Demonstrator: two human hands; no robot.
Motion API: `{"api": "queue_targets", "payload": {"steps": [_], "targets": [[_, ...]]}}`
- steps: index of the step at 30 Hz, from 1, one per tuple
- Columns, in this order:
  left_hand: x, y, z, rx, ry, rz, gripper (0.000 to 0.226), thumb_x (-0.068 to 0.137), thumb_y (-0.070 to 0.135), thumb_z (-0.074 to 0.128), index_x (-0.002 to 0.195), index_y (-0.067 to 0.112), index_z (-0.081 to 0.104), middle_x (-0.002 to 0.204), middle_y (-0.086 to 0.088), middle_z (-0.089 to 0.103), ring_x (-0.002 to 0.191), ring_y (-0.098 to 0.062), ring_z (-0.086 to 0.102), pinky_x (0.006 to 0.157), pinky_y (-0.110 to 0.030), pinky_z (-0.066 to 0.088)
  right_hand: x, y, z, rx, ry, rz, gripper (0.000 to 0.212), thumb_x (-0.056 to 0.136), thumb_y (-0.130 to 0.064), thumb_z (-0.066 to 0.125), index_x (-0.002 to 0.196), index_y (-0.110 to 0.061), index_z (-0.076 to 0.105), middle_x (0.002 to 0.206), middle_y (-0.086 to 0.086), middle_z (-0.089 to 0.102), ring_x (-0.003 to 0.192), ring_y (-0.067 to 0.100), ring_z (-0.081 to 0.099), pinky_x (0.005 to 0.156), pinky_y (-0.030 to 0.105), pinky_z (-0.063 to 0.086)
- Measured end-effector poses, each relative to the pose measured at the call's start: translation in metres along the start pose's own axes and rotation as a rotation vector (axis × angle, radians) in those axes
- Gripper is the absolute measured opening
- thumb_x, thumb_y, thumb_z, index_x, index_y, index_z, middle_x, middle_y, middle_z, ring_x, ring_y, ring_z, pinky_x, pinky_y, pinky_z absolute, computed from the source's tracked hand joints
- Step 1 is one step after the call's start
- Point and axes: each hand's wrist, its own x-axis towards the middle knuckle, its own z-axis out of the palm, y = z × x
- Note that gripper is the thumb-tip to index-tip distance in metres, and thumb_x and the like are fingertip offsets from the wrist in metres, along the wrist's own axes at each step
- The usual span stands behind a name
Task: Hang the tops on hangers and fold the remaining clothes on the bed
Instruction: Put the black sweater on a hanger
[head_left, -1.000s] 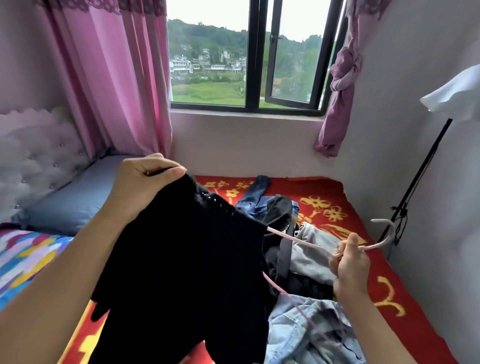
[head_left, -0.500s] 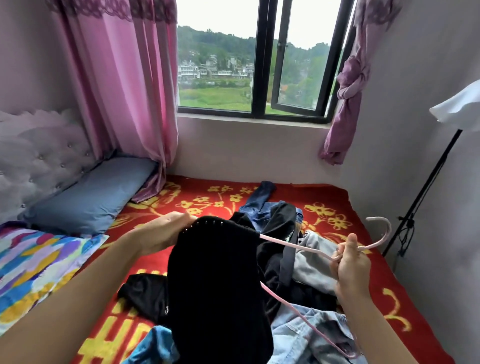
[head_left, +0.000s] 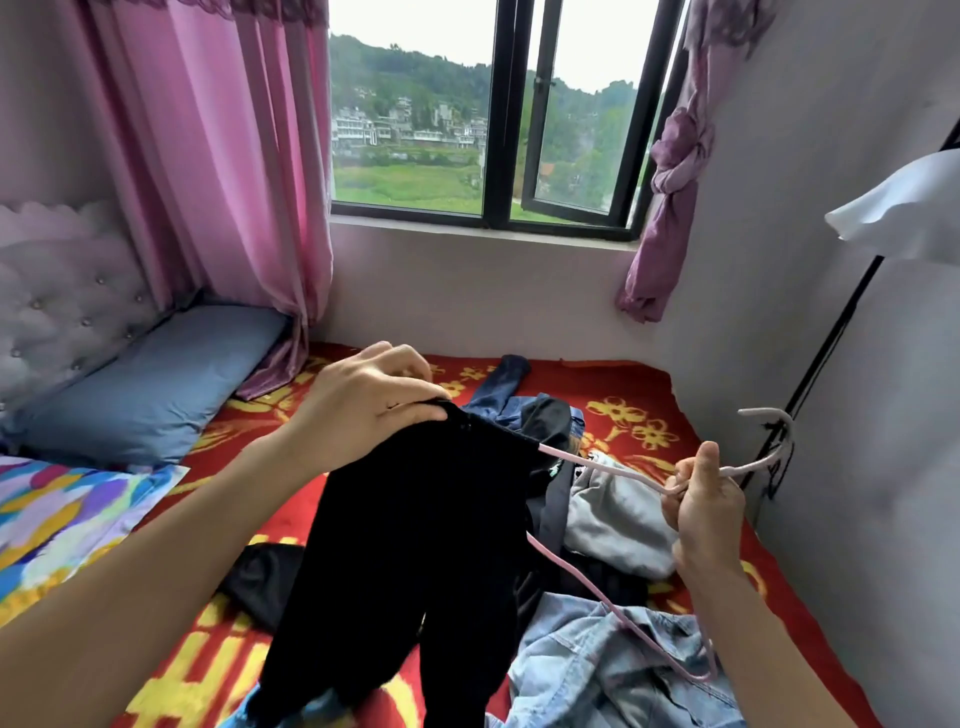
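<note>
The left hand (head_left: 363, 410) is pinching the upper edge of the black knit top (head_left: 415, 545); the right hand (head_left: 704, 512), its grip closed, is clasping the thin pink hanger (head_left: 587, 462), one arm inside the top, above the red flowered bed (head_left: 613, 382) and its clothes pile (head_left: 613, 519), the pale wall (head_left: 857, 364) crowding the right

Black top going onto a pink hanger

The left hand (head_left: 363, 410) pinches the black top (head_left: 415, 545) at its upper edge; the right hand (head_left: 704, 514) grips the pink hanger (head_left: 587, 462) near its hook, above the bed (head_left: 623, 384).
</note>
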Motion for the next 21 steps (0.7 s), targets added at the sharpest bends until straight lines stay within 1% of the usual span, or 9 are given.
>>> {"api": "queue_targets", "payload": {"steps": [2, 4, 5, 7, 10, 13, 15, 18, 21], "targets": [[0.001, -0.003, 0.004, -0.070, -0.074, -0.043, 0.044, 0.088, 0.062, 0.040, 0.090, 0.030, 0.071, 0.088, 0.012, 0.066, 0.077, -0.011, 0.061, 0.068, -0.036, 0.052, -0.007, -0.001, 0.008, -0.001, -0.008, 0.013, 0.049, 0.101, -0.033, 0.034, 0.057, -0.010, 0.038, 0.031, -0.003, 0.037, 0.026, 0.000, 0.030, 0.031, 0.011, 0.025], [-0.002, -0.002, 0.006, -0.158, -0.135, -0.104, 0.053, 0.085, 0.070, 0.035, 0.092, 0.031, 0.070, 0.086, 0.013, 0.069, 0.076, -0.004, 0.063, 0.070, -0.030, 0.052, -0.015, 0.000, 0.015, 0.008, -0.018, 0.029, 0.050, 0.101, -0.033, 0.034, 0.057, -0.010, 0.036, 0.030, -0.005, 0.032, 0.026, 0.000, 0.027, 0.032, 0.011, 0.024], [-0.004, 0.001, 0.008, -0.160, -0.161, -0.081, 0.058, 0.085, 0.070, 0.033, 0.089, 0.029, 0.073, 0.085, 0.013, 0.070, 0.076, -0.003, 0.063, 0.070, -0.025, 0.051, -0.019, 0.001, 0.018, 0.003, -0.025, 0.033, 0.050, 0.101, -0.033, 0.034, 0.057, -0.010, 0.035, 0.030, -0.005, 0.030, 0.027, 0.000, 0.027, 0.032, 0.011, 0.023], [-0.007, 0.012, 0.016, -0.096, -0.188, 0.010, 0.059, 0.088, 0.065, 0.033, 0.084, 0.024, 0.075, 0.081, 0.013, 0.071, 0.074, -0.003, 0.063, 0.062, -0.016, 0.043, -0.029, 0.000, 0.027, -0.028, -0.027, 0.021, 0.050, 0.101, -0.032, 0.034, 0.055, -0.010, 0.035, 0.029, -0.004, 0.031, 0.027, 0.001, 0.028, 0.033, 0.013, 0.025], [-0.011, 0.032, 0.030, 0.027, -0.189, 0.087, 0.045, 0.088, 0.051, 0.042, 0.072, 0.022, 0.073, 0.070, 0.014, 0.068, 0.062, -0.003, 0.062, 0.051, -0.016, 0.038, -0.051, 0.001, 0.046, -0.052, -0.039, -0.006, 0.054, 0.100, -0.032, 0.035, 0.051, -0.011, 0.033, 0.029, -0.005, 0.031, 0.028, 0.002, 0.030, 0.036, 0.014, 0.028], [-0.022, 0.044, 0.046, -0.030, -0.212, 0.071, 0.043, 0.088, 0.046, 0.044, 0.070, 0.018, 0.071, 0.067, 0.011, 0.067, 0.060, -0.008, 0.062, 0.048, -0.018, 0.043, -0.077, 0.008, 0.060, -0.080, -0.095, -0.046, 0.053, 0.099, -0.033, 0.034, 0.050, -0.013, 0.032, 0.036, -0.008, 0.031, 0.033, 0.004, 0.030, 0.040, 0.018, 0.029], [-0.032, 0.046, 0.054, -0.130, -0.205, 0.009, 0.042, 0.087, 0.046, 0.046, 0.073, 0.016, 0.071, 0.069, 0.009, 0.068, 0.062, -0.008, 0.062, 0.053, -0.021, 0.044, -0.090, 0.014, 0.062, -0.144, -0.152, -0.086, 0.052, 0.096, -0.037, 0.034, 0.050, -0.014, 0.032, 0.042, -0.007, 0.033, 0.038, 0.005, 0.032, 0.046, 0.021, 0.030], [-0.040, 0.054, 0.058, -0.193, -0.238, -0.072, 0.046, 0.085, 0.051, 0.043, 0.083, 0.016, 0.074, 0.078, 0.008, 0.071, 0.072, -0.007, 0.063, 0.063, -0.016, 0.041, -0.096, 0.021, 0.064, -0.206, -0.188, -0.066, 0.049, 0.096, -0.037, 0.036, 0.053, -0.014, 0.034, 0.047, -0.005, 0.034, 0.043, 0.005, 0.033, 0.053, 0.024, 0.031], [-0.039, 0.045, 0.048, -0.143, -0.334, -0.088, 0.054, 0.084, 0.058, 0.036, 0.103, 0.022, 0.072, 0.092, 0.010, 0.070, 0.084, -0.005, 0.063, 0.068, -0.020, 0.046, -0.082, 0.020, 0.059, -0.159, -0.169, -0.032, 0.048, 0.097, -0.033, 0.038, 0.053, -0.014, 0.034, 0.044, -0.003, 0.032, 0.037, 0.004, 0.029, 0.045, 0.021, 0.027]]}}
